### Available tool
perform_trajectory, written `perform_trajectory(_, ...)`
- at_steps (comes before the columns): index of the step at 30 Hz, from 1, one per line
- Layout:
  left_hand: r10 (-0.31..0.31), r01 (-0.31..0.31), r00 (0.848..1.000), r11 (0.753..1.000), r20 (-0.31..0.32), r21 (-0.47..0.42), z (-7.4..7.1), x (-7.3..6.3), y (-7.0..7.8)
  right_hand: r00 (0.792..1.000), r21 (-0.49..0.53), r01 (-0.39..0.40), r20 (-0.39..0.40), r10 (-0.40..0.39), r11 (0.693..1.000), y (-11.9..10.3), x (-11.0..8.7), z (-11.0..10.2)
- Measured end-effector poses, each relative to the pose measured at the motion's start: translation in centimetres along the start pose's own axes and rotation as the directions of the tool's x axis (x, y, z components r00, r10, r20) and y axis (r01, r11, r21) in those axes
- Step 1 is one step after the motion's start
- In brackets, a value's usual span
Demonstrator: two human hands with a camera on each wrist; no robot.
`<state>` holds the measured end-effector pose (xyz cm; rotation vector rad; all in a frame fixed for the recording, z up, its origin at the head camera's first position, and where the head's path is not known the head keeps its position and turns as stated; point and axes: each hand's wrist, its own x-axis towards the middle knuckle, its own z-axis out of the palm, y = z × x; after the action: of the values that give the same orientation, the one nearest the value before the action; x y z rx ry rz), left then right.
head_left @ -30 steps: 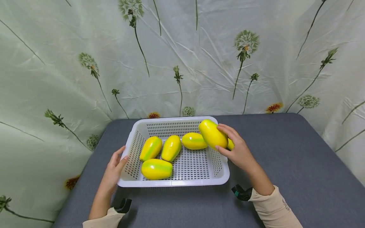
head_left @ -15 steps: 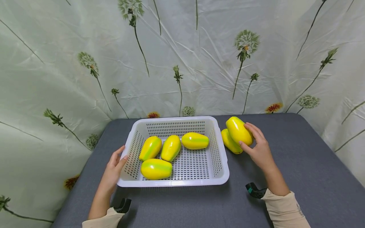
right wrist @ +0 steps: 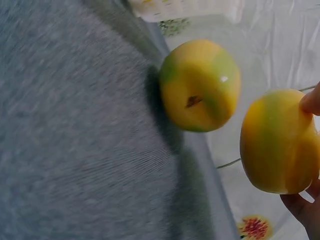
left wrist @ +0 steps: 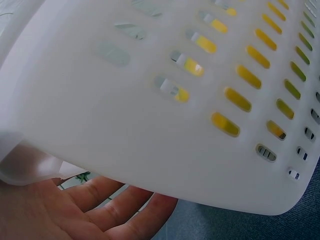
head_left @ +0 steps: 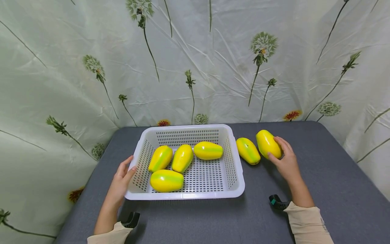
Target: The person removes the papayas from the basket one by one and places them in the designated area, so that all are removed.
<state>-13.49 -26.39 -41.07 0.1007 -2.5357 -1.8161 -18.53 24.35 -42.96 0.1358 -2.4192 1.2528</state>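
1. Gripping a papaya (head_left: 268, 144) in the right hand (head_left: 286, 164), fingers and thumb curled round its near end, out on the grey table (head_left: 329, 189) to the right of the basket (head_left: 240, 189).
2. Seen from the right wrist: same papaya (right wrist: 277, 142) at the frame's right side, a fingertip (right wrist: 311, 101) on its upper edge and palm under it; whether it rests on the cloth or hangs just above cannot be told.
3. Lying just beside it, between it and the basket's right wall: a second papaya (head_left: 248, 150), flat on the table, not touching the held one in the head view. In the right wrist view, second papaya (right wrist: 200, 85) showing its stem end, a narrow gap between the two.
4. Resting against the basket's left wall: the left hand (head_left: 120, 183), fingers straight and relaxed, thumb up near the rim, gripping nothing.
5. Seen from the left wrist: fingers (left wrist: 115, 210) laid open under the white slotted wall of the basket (left wrist: 150, 125), yellow showing through the slots.
6. Sitting inside the basket: four more papayas. Two lean side by side at the left middle (head_left: 160, 158) and (head_left: 182, 158), one lies crosswise toward the back right (head_left: 208, 150), one lies crosswise at the front left (head_left: 167, 181).
7. Standing square near the table's middle: the basket, long side toward the person.
8. Hanging behind and round the table: a pale sheet (head_left: 213, 67) printed with dandelions.
9. Showing at both wrists: beige sleeves and a dark strap clip.
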Motion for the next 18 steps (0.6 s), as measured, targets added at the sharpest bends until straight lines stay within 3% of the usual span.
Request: perform_trajectory(18, 0.005, -0.005, 1.0, 1.0, 0.007, -0.002, 0.0, -0.1, 0.2, 0.993, -0.034, -0.087, 0.079, 0.089, 0.996, 2.4, -0.4, 0.9)
